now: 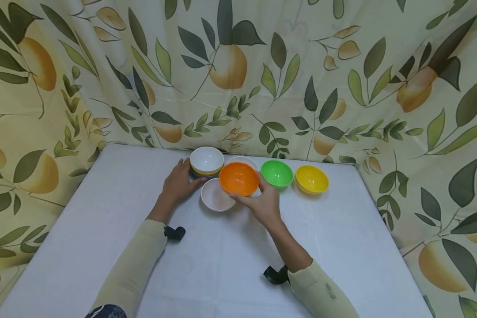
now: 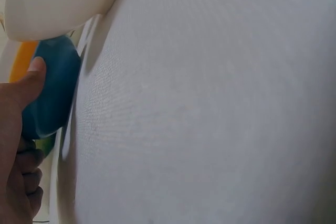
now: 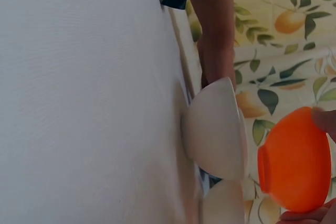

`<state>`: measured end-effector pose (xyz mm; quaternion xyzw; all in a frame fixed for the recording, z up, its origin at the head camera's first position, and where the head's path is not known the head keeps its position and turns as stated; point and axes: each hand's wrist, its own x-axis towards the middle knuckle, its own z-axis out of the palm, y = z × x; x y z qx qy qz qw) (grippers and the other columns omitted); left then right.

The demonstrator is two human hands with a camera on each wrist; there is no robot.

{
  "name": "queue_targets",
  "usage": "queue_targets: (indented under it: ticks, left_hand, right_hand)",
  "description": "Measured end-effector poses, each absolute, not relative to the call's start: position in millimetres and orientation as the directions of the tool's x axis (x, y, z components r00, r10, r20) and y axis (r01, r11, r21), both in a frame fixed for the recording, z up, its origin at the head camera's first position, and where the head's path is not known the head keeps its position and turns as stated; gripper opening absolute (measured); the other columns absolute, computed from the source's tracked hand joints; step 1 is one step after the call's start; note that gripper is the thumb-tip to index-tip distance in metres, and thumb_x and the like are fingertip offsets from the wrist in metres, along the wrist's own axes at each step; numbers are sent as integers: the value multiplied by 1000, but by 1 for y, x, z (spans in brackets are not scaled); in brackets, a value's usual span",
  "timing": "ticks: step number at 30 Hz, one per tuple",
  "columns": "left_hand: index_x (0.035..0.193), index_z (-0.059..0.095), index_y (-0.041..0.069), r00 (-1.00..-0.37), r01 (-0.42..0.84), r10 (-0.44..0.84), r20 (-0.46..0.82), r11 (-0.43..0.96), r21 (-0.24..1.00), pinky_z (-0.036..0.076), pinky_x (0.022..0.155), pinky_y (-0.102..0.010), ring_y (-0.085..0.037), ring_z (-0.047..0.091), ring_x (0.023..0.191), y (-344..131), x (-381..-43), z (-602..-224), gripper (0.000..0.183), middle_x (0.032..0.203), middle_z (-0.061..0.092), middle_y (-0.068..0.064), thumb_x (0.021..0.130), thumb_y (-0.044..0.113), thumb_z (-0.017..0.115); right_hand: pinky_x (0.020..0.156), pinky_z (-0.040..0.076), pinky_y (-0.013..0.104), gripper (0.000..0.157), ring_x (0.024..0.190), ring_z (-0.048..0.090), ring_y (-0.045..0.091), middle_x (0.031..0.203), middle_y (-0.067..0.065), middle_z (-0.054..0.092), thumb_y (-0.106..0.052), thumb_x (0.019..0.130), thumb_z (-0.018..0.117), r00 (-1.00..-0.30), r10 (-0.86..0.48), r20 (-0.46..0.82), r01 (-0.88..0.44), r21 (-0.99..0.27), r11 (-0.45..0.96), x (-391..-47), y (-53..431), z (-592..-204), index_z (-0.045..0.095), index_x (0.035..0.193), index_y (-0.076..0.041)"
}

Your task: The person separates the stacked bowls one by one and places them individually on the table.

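My left hand [image 1: 177,182] holds the side of a stack of bowls: a white bowl [image 1: 206,158] on top, a yellow-orange rim beneath it, and a blue bowl [image 2: 52,87] at the bottom. In the left wrist view the thumb lies against the blue bowl's wall. Between thumb and fingers my right hand [image 1: 267,203] pinches an orange bowl [image 1: 239,179], raised off the table. Below and left of it sits a pale bowl [image 1: 214,199], partly covered by the orange one. Another pale bowl [image 1: 242,160] shows behind, mostly hidden.
A green bowl [image 1: 277,173] and a yellow bowl [image 1: 312,179] stand to the right of my right hand. The white-covered table [image 1: 222,265] ends at the back against a curtain [image 1: 230,106] printed with fruit and leaves.
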<state>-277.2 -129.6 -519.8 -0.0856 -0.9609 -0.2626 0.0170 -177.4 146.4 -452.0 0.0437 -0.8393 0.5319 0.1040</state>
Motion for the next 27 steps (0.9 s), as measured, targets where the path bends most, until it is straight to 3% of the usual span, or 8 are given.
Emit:
queue_targets:
  ticks: [12, 27]
  left_hand:
    - [165, 24, -1, -987, 162, 148, 68, 845, 509, 34, 118, -64, -41, 23, 157, -130, -281, -523, 104, 168, 29, -26, 96, 65, 64]
    - [165, 22, -1, -988, 150, 144, 52, 849, 506, 34, 118, -64, -42, 24, 156, -131, -280, -523, 103, 168, 27, -26, 97, 65, 63]
  right_hand:
    - [120, 35, 55, 100, 144, 49, 30, 152, 18, 55, -28, 74, 98, -978, 99, 181, -118, -885, 451, -164, 169, -458, 47, 154, 5]
    - [116, 40, 56, 78, 130, 58, 29, 135, 13, 69, -21, 76, 97, -977, 124, 175, -93, -867, 489, -154, 193, -476, 62, 143, -4]
